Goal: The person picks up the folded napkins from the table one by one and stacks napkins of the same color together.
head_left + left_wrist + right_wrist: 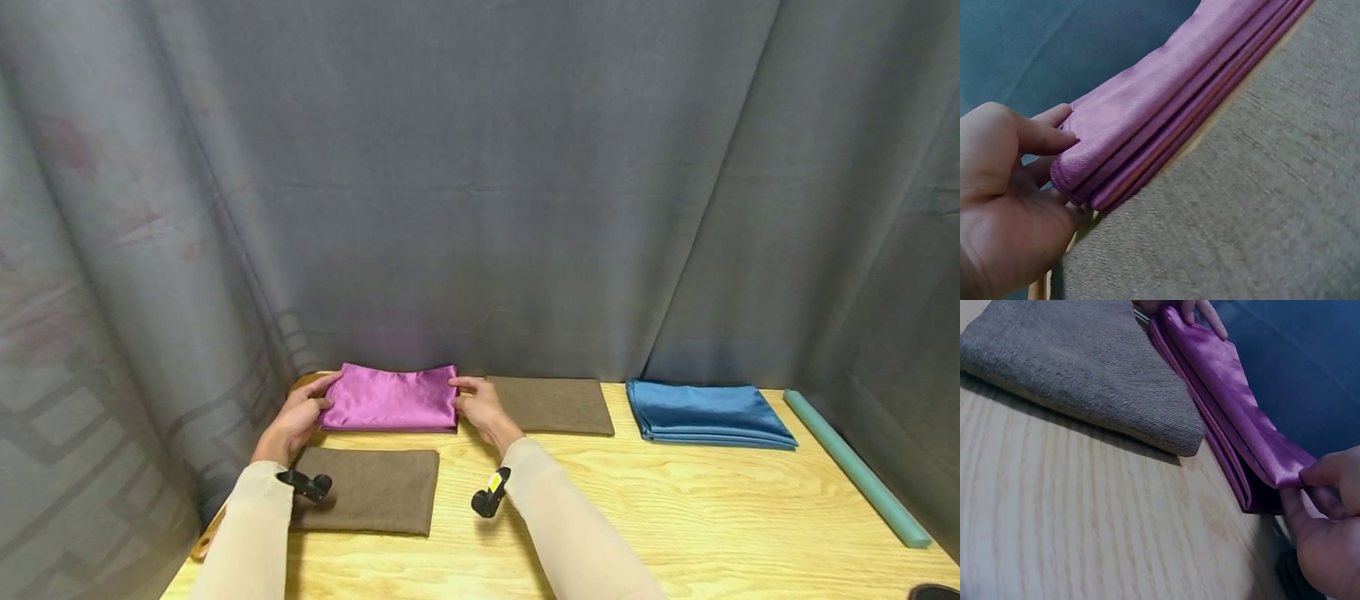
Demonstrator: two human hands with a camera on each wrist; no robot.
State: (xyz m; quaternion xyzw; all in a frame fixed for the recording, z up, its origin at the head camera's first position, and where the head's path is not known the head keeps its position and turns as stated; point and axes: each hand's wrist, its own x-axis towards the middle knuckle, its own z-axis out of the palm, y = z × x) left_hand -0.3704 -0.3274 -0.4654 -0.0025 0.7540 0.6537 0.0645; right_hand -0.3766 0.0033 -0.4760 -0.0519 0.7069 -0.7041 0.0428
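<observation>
A folded purple satin cloth (393, 402) lies at the back left, its layers showing along the front edge. My left hand (298, 415) holds its left end, with fingers (1047, 139) at the upper edge and others partly hidden by the folds. At the opposite end, my right hand (483, 410) pinches the near right corner of the upper layers; in the right wrist view these layers are raised a little from the bottom one. A folded brown cloth (367, 492) lies in front of the purple one, below my left wrist.
Another folded brown cloth (555, 406) lies just right of my right hand. Further right are a folded blue satin cloth (712, 414) and a long green bar (855, 467) along the table's right side. A grey curtain (480, 183) hangs behind the wooden table (697, 517).
</observation>
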